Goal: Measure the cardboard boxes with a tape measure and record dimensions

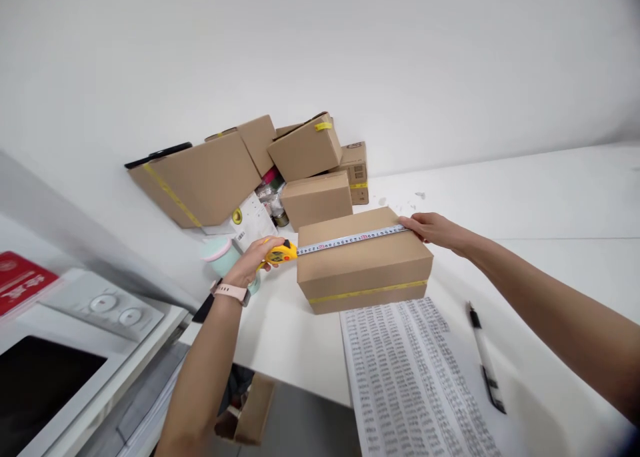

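A closed cardboard box point(365, 263) with a yellow tape strip along its front side lies on the white table. Across its top stretches the metal blade of a yellow tape measure point(281, 253). My left hand point(255, 260) is wrapped round the tape measure's case, just off the box's left end. At the right end of the box top, my right hand point(425, 227) pinches the tip of the blade against the edge. Numbers on the blade face up. Under the box's near side lies a sheet of handwritten paper point(400, 377).
Several cardboard boxes point(310, 150) are stacked against the wall at the back. A mint cup point(220, 257) stands behind my left wrist. Right of the paper lies a pen point(485, 360). A microwave point(90, 337) is at the left, an opened carton point(250, 410) on the floor.
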A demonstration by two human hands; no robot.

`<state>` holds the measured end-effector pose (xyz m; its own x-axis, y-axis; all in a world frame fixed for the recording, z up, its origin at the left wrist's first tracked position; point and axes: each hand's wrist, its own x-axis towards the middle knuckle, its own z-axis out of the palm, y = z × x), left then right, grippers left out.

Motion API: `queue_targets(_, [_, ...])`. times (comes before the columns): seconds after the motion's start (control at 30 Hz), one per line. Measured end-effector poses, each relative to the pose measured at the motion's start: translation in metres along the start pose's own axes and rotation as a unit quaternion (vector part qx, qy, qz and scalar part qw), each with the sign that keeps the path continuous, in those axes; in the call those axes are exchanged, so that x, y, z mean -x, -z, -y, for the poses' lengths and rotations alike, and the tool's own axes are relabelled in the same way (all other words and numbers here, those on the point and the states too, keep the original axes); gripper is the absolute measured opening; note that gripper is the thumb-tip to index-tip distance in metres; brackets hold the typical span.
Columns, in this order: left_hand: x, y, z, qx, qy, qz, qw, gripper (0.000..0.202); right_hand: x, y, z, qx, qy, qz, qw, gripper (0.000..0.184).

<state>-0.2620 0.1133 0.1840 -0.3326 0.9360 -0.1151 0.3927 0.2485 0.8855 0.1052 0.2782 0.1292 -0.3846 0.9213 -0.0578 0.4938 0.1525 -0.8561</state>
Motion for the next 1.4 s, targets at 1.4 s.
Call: queue_targets(1.4, [0.155, -0.180, -0.019, 0.447, 0.084, 0.195, 0.869, 0.045, 0.000, 0.020, 0.125, -0.043, 0.197, 0.243, 0.949, 0.036])
